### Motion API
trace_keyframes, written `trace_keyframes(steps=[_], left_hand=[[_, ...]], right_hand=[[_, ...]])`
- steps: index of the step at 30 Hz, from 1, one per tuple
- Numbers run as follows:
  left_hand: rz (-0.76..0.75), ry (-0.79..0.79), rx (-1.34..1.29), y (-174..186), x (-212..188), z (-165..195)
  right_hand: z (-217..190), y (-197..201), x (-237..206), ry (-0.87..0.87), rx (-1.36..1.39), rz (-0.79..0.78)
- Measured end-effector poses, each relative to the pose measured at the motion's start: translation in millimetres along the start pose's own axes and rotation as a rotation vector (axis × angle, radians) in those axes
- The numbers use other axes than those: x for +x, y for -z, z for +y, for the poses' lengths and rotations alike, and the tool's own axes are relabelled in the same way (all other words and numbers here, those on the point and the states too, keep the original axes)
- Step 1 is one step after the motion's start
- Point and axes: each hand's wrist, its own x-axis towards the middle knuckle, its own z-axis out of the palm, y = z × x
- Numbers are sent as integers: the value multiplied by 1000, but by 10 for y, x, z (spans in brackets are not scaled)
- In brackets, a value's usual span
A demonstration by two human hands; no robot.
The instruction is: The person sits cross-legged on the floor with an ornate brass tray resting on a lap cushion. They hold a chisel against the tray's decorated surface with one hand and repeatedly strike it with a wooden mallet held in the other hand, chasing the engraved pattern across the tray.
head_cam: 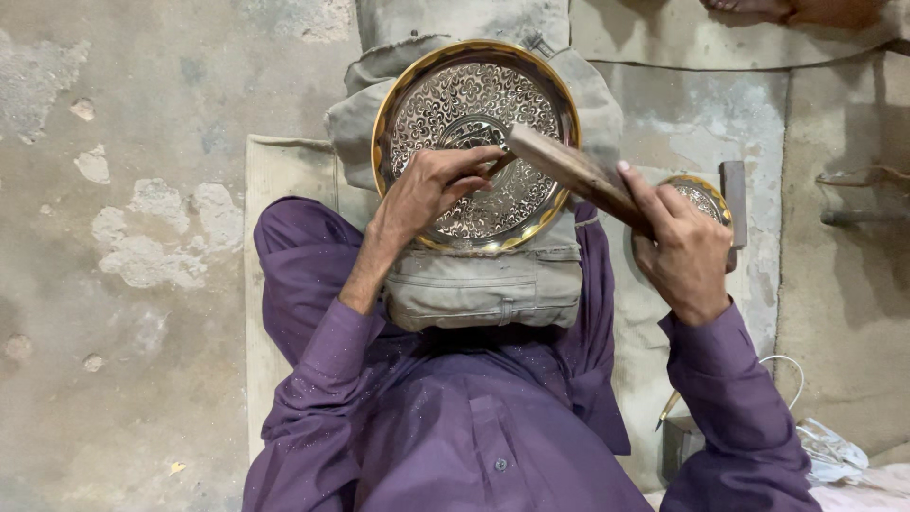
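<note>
I see a glossy embossed metal plate point(474, 142) with brass-toned rim; matt wooden mallet point(578, 175); coarse grey cloth cushion point(483, 284); rough concrete floor point(123, 237).

Bare floor point(142, 313) leftward; small plate point(700, 197), block point(733, 190) rightward

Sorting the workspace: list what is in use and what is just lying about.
In use:
left hand holding a thin tool on the engraved round tray
right hand gripping the wooden mallet
cloth pad under the tray

Lying about:
smaller engraved dish
white cable
</note>
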Motion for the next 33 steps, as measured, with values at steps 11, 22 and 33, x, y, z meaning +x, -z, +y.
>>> trace_keyframes(steps=[11,22,33], left_hand=[[8,38,-24,-21,-7,-15],[-5,38,0,-50,17,-55],[-6,53,-1,-20,10,-30]], right_hand=[[116,-41,-5,6,-204,-2],[-55,66,66,25,-73,-16],[3,38,89,36,-19,35]])
